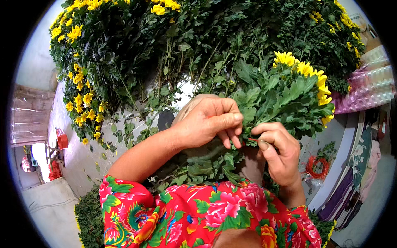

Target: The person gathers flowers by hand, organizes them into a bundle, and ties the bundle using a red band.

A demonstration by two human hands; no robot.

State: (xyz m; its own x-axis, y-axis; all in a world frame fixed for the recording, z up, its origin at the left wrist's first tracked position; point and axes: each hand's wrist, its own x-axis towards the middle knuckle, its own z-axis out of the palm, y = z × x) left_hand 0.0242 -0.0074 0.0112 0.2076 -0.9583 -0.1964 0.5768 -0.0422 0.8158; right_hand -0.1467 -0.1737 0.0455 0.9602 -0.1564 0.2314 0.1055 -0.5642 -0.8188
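Observation:
A bunch of yellow chrysanthemums (285, 93) lies across my lap, its flower heads toward the right and its leafy stems running down between my hands. A short length of thin red string (250, 139) shows at the stems. My right hand (281, 149) pinches this string between thumb and forefinger. My left hand (217, 122) is closed just left of the stems, thumb pressed against the curled forefinger and the other fingers pointing down. Whatever it pinches is hidden from view. Loose leaves (206, 167) hang beneath my wrists.
A large heap of chrysanthemums (153, 37) arches across the far side, with stems and fallen leaves at its near edge. A coil of red string (317, 166) lies on the floor at right, near folded cloths (351, 182). A red bucket (62, 140) stands far left.

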